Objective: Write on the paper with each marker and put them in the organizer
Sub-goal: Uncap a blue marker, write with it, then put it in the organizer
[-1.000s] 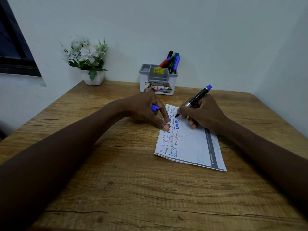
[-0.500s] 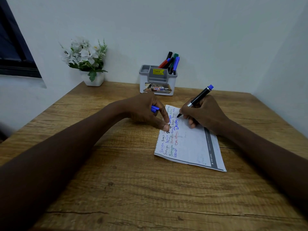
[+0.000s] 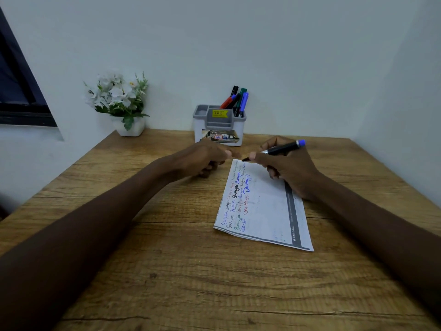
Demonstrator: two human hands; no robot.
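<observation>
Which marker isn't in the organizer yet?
The blue-ended marker, held by the right hand, tip bare at the paper's far edge. The other markers stand in the organizer.

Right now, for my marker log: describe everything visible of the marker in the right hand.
The marker has a slim black barrel, a blue rear end, a silvery band near the front and a dark bare tip; it looks plastic. The right hand grips it near the front. It lies tilted, rear raised, tip pointing left toward the left hand, by the paper's far edge; contact is unclear.
</observation>
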